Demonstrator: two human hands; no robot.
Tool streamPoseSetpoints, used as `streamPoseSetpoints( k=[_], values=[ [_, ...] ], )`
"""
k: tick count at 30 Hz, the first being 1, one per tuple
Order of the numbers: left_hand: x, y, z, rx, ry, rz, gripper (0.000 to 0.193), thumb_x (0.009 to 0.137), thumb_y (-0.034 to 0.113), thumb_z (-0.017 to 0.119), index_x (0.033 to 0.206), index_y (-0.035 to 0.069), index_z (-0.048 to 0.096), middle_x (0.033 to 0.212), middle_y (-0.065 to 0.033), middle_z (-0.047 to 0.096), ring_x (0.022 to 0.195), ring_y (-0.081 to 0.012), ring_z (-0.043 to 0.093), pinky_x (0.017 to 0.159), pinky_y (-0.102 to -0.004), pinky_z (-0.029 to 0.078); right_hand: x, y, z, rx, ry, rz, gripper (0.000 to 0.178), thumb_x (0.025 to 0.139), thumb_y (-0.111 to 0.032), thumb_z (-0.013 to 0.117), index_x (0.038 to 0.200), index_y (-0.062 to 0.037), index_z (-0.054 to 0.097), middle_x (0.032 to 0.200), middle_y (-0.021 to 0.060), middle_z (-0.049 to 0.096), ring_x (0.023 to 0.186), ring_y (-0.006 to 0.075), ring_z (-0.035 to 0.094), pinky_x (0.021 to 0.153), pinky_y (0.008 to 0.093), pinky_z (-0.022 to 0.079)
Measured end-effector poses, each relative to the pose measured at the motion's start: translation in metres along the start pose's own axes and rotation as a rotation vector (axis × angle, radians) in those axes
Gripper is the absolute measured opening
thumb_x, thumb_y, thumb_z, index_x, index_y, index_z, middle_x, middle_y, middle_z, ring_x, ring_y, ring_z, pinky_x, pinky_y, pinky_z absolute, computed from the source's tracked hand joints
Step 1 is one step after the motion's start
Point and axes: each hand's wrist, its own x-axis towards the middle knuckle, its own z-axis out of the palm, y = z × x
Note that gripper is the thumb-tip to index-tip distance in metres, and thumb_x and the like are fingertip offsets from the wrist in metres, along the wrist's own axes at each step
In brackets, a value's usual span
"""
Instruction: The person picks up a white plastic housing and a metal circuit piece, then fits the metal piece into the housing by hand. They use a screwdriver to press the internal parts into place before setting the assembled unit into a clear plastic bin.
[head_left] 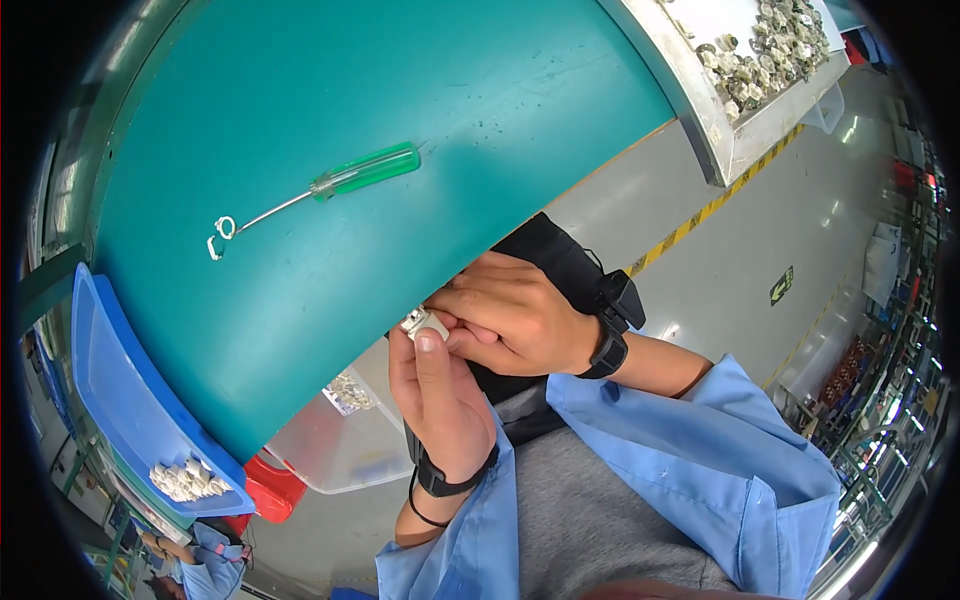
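Observation:
At the near edge of the green table, my left hand [440, 395] pinches a small white plastic part [425, 325] between thumb and fingers. A few metal or dark details show at its upper end. Close against it, my right hand [525, 315] has its fingers curled together, their tips beside the part. Whatever those right fingertips grip is hidden behind the hand. Farther up the table lies a screwdriver [365, 172] with a clear green handle, its tip pointing left. By that tip are a small white ring [226, 228] and a white bent piece [213, 248].
A blue bin [130, 370] at the left holds a pile of white parts [188, 480]. Under the table edge sit a clear plastic box [340, 450] and a red container [275, 487]. A metal tray [715, 135] with many small pieces stands far right. Another person [210, 560] is at lower left.

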Motion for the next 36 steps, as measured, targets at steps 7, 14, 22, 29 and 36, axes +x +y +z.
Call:
streamPoseSetpoints(
  k=[7,14,22,29,36],
  values=[
    [-0.010,-0.009,0.005,0.014,0.154,0.025,0.036,0.106,0.022,0.049,0.132,-0.003,0.051,0.118,-0.0115,0.061,0.105,-0.0203,0.058,0.092,-0.0334,0.046,-0.004,-0.002,-0.018,-0.070,-0.124,0.029,0.026,0.092,-0.022,0.065,0.108,-0.0014,0.066,0.099,0.0140,0.067,0.090,0.0348,0.065,0.077,0.0441,0.053],
    [-0.011,-0.054,-0.023,0.360,0.172,0.393,0.029,0.102,0.007,0.054,0.127,-0.008,0.057,0.126,-0.0234,0.060,0.113,-0.0337,0.060,0.099,-0.0420,0.050,0.002,0.005,-0.003,0.128,-0.052,-0.048,0.019,0.098,-0.023,0.057,0.101,-0.0043,0.060,0.083,0.0117,0.062,0.078,0.0322,0.060,0.074,0.0421,0.045],
    [0.001,-0.040,-0.026,0.246,0.224,0.206,0.035,0.104,0.016,0.052,0.122,-0.014,0.056,0.122,-0.0231,0.061,0.109,-0.0265,0.058,0.097,-0.0359,0.046,-0.001,0.001,-0.010,0.171,-0.063,-0.021,0.022,0.100,-0.025,0.055,0.104,-0.0035,0.060,0.087,0.0111,0.064,0.080,0.0300,0.062,0.075,0.0402,0.045],
    [0.000,-0.007,-0.014,0.069,0.025,0.008,0.045,0.109,0.034,0.034,0.130,-0.002,0.052,0.126,-0.0131,0.058,0.120,-0.0228,0.056,0.105,-0.0371,0.042,-0.005,-0.005,0.011,0.054,0.033,-0.028,0.017,0.097,-0.022,0.060,0.105,-0.0076,0.062,0.088,0.0084,0.063,0.074,0.0288,0.058,0.071,0.0395,0.046],
    [0.002,-0.001,0.015,-0.140,-0.168,0.009,0.040,0.110,0.035,0.034,0.112,0.000,0.053,0.097,-0.0102,0.059,0.095,-0.0188,0.056,0.089,-0.0334,0.044,0.000,-0.011,-0.015,0.099,0.061,0.129,0.038,0.080,-0.010,0.078,0.115,0.0006,0.066,0.092,0.0110,0.070,0.081,0.0300,0.067,0.073,0.0372,0.054]
  ],
)
